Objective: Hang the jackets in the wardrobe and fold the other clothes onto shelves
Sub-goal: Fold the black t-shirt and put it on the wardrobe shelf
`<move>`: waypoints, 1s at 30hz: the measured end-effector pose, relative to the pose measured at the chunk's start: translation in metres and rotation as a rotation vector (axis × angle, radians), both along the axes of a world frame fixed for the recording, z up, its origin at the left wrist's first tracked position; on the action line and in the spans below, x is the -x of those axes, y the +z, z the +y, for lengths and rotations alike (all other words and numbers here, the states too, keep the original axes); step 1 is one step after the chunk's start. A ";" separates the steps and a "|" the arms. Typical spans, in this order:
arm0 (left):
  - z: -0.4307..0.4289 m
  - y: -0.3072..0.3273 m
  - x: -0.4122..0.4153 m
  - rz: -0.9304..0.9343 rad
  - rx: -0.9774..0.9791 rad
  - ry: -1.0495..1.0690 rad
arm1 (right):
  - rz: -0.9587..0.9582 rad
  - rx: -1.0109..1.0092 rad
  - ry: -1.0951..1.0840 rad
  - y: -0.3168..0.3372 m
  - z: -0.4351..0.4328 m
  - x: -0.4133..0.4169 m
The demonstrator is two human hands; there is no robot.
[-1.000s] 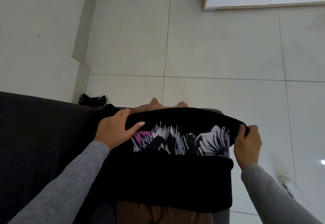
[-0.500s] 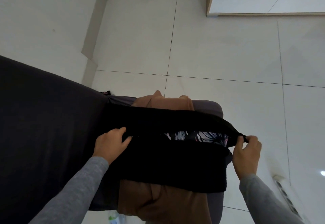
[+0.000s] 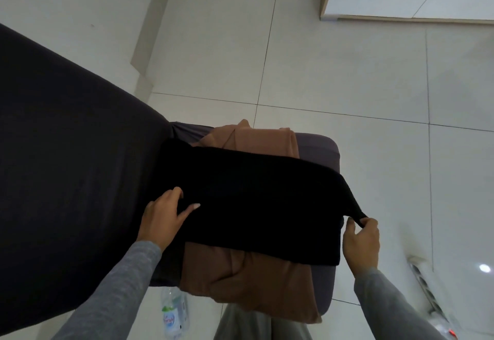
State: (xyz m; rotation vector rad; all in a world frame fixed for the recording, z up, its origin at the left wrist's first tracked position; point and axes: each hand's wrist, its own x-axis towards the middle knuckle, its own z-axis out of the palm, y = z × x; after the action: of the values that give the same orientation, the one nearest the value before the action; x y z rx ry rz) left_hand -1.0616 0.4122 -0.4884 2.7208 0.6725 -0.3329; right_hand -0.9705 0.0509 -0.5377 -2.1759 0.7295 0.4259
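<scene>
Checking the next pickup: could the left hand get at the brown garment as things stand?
Probably yes: the brown garment lies bare close by the left hand; the black garment covers only its middle, though the hand must release it first.

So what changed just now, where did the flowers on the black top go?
The far edge of the black top was folded toward the person, covering the flower print. The left hand slid nearer with the fold and holds the left edge. Unchanged: the right hand still pinches the right corner, and the brown garment stays underneath on the grey seat.
</scene>
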 end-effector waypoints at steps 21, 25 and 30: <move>0.015 0.013 0.038 -0.109 0.088 -0.276 | -0.366 -0.025 1.058 0.022 0.225 0.087; 0.021 0.016 0.041 -0.103 0.266 -0.277 | -0.465 0.085 1.041 0.019 0.227 0.079; 0.022 0.020 0.044 -0.117 0.409 -0.196 | -0.565 0.133 1.173 0.019 0.223 0.076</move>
State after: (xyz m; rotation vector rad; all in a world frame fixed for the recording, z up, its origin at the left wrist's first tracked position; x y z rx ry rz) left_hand -1.1052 0.4337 -0.4682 2.3913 0.2688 -0.3135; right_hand -1.0462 0.2736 -0.5183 -2.4747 -0.9091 0.2853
